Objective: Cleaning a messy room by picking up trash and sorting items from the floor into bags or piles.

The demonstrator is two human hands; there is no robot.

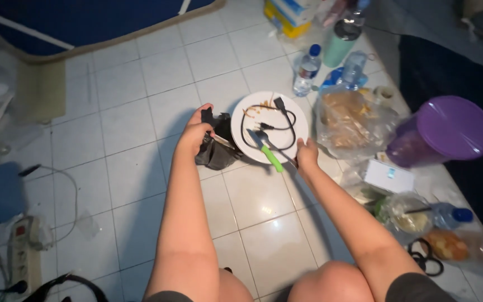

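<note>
The left hand (194,134) is closed on the top of a black bag (214,150), which sits just under and beside it on the floor. The bag looks soft, light and floppy, so its rim is the best place to grip. The right hand (307,155) is curled at the near edge of a white plate (250,109); I cannot tell if it grips it. The plate looks hard, smooth and easy to break. On it lie a black cable (286,124) and a green-handled fork (268,152), which may slide.
</note>
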